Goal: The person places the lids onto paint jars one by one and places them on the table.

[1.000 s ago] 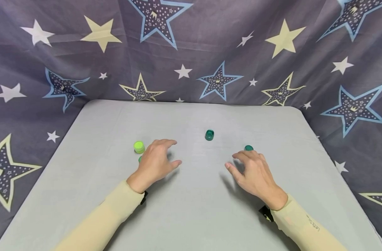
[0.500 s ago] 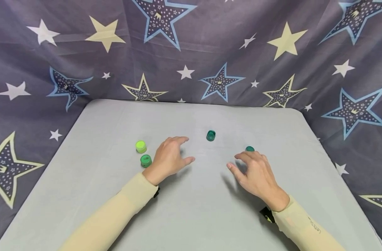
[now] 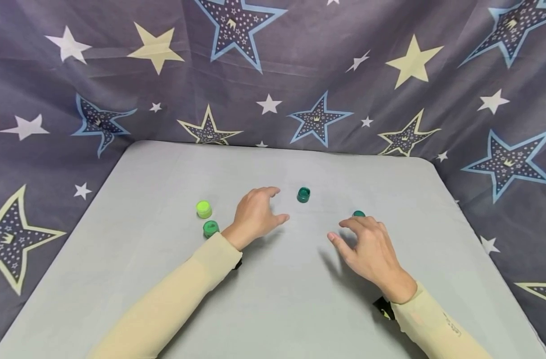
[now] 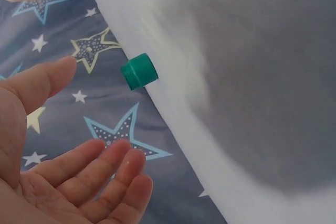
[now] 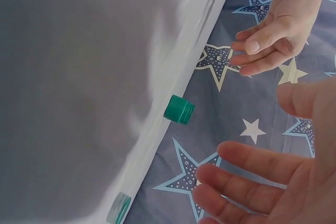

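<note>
A small dark green jar with a hollow top stands on the table, just beyond my left hand's fingertips. My left hand is held over the table, thumb and fingers spread apart and nothing between them. On the right, my right hand hovers with its fingers loosely bent and holds nothing. Partly hidden behind its fingers is a small teal round piece, seen as a low, clear-sided disc in the right wrist view. In the left wrist view the dark green jar stands apart from the fingers.
Left of my left hand, a light green jar stands behind a mid-green jar, which the left sleeve nearly meets. A grey cloth covers the table. Star-patterned fabric hangs behind the table.
My left hand has moved right and forward, away from the two left jars and toward the dark green jar; the mid-green jar has come into view. The right hand stays nearly still.
</note>
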The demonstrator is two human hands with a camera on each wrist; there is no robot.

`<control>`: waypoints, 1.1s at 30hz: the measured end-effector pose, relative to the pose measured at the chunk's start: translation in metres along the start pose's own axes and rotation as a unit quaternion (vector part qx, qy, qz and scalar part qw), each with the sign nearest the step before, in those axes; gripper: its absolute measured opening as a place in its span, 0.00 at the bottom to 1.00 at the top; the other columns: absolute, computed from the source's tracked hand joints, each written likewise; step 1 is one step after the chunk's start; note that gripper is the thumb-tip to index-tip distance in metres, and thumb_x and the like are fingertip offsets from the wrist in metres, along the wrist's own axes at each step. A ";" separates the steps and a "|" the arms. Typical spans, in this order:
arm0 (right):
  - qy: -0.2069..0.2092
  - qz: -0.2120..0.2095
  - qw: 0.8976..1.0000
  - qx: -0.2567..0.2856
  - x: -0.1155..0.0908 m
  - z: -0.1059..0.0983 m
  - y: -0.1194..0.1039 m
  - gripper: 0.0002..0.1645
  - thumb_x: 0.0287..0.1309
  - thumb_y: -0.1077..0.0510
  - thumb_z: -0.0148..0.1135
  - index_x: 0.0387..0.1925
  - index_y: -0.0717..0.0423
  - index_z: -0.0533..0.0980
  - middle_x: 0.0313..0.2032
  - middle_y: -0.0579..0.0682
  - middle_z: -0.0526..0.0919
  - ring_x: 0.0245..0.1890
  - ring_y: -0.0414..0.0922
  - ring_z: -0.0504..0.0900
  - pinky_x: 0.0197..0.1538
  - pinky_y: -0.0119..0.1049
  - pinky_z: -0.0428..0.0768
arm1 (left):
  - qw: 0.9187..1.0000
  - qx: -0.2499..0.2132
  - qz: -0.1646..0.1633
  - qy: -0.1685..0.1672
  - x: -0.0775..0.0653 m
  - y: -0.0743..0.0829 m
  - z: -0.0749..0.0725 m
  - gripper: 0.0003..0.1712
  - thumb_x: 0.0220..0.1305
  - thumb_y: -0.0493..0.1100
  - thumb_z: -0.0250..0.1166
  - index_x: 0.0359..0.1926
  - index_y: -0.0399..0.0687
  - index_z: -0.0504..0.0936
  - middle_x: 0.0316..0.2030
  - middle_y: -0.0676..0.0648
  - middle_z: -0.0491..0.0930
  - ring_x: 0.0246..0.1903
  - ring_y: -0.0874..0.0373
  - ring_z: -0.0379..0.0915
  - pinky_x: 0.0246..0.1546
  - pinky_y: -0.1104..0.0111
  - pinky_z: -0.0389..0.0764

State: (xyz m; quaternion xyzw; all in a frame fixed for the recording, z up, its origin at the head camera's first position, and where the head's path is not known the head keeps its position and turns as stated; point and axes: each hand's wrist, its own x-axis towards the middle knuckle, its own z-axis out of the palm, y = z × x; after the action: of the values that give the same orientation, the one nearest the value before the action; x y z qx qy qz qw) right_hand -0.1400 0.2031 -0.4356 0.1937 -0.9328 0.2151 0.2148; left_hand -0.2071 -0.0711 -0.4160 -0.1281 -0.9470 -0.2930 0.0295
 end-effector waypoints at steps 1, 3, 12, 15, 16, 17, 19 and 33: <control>0.001 0.000 1.000 0.000 0.000 0.000 0.000 0.23 0.58 0.44 0.72 0.41 0.60 0.85 0.43 0.55 0.88 0.47 0.58 0.82 0.48 0.55 0.75 | 1.000 -0.001 -0.002 0.000 0.001 0.000 0.001 0.40 0.54 0.53 0.80 0.65 0.43 0.79 0.60 0.45 0.81 0.60 0.45 0.76 0.60 0.54 0.75; 0.001 0.001 1.000 0.001 0.000 0.000 0.000 0.23 0.58 0.44 0.73 0.41 0.59 0.85 0.42 0.55 0.88 0.47 0.58 0.82 0.48 0.55 0.75 | 1.000 -0.002 -0.007 -0.002 0.004 0.001 0.004 0.39 0.54 0.53 0.80 0.65 0.44 0.79 0.60 0.45 0.81 0.60 0.46 0.76 0.59 0.55 0.76; 0.006 0.000 1.000 0.000 0.002 0.000 0.001 0.23 0.57 0.43 0.73 0.41 0.59 0.85 0.41 0.56 0.88 0.45 0.58 0.83 0.48 0.56 0.75 | 1.000 -0.010 -0.015 -0.005 0.016 0.008 0.017 0.38 0.54 0.53 0.80 0.64 0.45 0.80 0.58 0.47 0.83 0.57 0.48 0.79 0.56 0.56 0.78; 0.008 0.002 1.000 0.001 0.003 0.000 0.001 0.23 0.57 0.43 0.74 0.41 0.59 0.85 0.41 0.56 0.88 0.44 0.59 0.83 0.48 0.56 0.74 | 1.000 -0.006 -0.015 -0.004 0.022 0.009 0.020 0.38 0.54 0.53 0.80 0.64 0.45 0.80 0.57 0.47 0.83 0.56 0.48 0.79 0.55 0.56 0.78; 0.009 0.003 1.000 0.001 0.004 0.000 0.001 0.23 0.57 0.43 0.74 0.41 0.59 0.85 0.41 0.56 0.88 0.44 0.59 0.83 0.48 0.57 0.74 | 1.000 -0.004 -0.017 -0.004 0.024 0.009 0.021 0.38 0.54 0.53 0.80 0.63 0.45 0.80 0.57 0.48 0.84 0.56 0.49 0.79 0.55 0.56 0.78; 0.008 0.004 1.000 0.001 0.004 0.000 0.002 0.23 0.57 0.43 0.74 0.41 0.59 0.85 0.41 0.56 0.88 0.44 0.59 0.83 0.48 0.57 0.74 | 1.000 -0.002 -0.019 -0.005 0.026 0.009 0.022 0.38 0.54 0.54 0.80 0.63 0.45 0.81 0.56 0.48 0.84 0.56 0.49 0.79 0.55 0.57 0.78; 0.008 0.005 1.000 0.000 0.004 0.000 0.002 0.23 0.57 0.43 0.74 0.41 0.59 0.85 0.41 0.56 0.88 0.44 0.59 0.83 0.48 0.57 0.74 | 1.000 0.002 -0.025 -0.007 0.030 0.010 0.023 0.38 0.54 0.54 0.80 0.63 0.45 0.81 0.56 0.48 0.84 0.55 0.49 0.80 0.54 0.57 0.78; 0.011 0.008 1.000 -0.005 0.005 0.000 0.005 0.23 0.56 0.43 0.75 0.41 0.59 0.86 0.40 0.56 0.88 0.44 0.59 0.83 0.49 0.58 0.75 | 0.998 0.015 -0.047 -0.025 0.053 0.016 0.038 0.39 0.53 0.54 0.81 0.64 0.45 0.81 0.58 0.46 0.83 0.58 0.48 0.78 0.56 0.56 0.78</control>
State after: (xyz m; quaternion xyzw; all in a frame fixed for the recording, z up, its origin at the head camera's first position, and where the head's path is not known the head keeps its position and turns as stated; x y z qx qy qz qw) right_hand -0.1465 0.2063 -0.4344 0.1831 -0.9328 0.2146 0.2243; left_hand -0.2535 -0.0249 -0.4314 -0.0905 -0.9566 -0.2768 -0.0062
